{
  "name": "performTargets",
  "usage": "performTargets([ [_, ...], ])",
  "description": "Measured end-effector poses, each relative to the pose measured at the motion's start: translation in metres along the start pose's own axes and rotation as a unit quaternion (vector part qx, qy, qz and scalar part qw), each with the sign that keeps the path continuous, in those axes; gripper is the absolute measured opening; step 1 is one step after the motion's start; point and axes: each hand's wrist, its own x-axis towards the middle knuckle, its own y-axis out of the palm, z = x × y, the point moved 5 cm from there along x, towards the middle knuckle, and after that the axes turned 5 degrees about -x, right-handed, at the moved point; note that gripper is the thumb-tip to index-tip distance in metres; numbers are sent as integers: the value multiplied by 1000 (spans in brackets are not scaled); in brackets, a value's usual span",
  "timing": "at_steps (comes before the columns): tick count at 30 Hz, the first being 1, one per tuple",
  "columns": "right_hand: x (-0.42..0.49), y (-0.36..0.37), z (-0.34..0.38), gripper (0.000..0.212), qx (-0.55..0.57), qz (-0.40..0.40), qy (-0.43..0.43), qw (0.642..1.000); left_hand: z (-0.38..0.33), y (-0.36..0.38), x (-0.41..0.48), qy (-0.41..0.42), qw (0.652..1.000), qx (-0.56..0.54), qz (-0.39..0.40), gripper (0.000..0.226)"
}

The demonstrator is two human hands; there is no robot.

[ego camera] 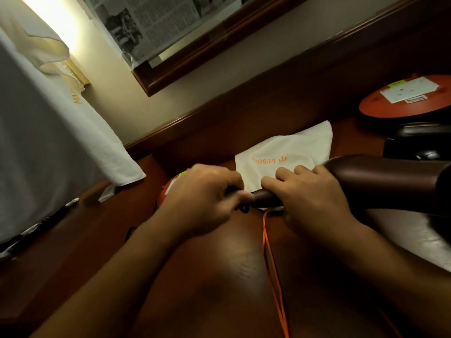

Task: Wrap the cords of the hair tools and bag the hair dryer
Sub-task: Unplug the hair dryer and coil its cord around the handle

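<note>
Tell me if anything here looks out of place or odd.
Newspaper covers the framed panel on the wall, which is unusual. An orange string trails loose from under the dryer across the desk toward the near edge, where it could snag. The dryer lies on the bag, not in it.

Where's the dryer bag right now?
Centre of the head view: the white bag lies on the desk just beyond the left hand and right hand.

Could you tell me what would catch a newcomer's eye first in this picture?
At the centre, the right hand and left hand grip the handle of a dark hair dryer stretching off right. Behind them a white bag with orange lettering lies on the desk.
</note>
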Motion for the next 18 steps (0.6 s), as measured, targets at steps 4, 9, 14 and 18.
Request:
performTargets([
  [4,1,-11,-3,37,15,-45,-52,998,38,3,15,-82,974,-208,26,5],
  [9,1,-17,-4,32,52,-75,-95,991,63,34,7,-101,913,-393,38,13],
  [14,2,-23,-14,29,99,-83,-43,991,53,62,-13,-131,903,-410,12,24],
  [18,2,-18,-20,32,91,-63,16,994,27,84,-34,-211,954,-183,105,60],
])
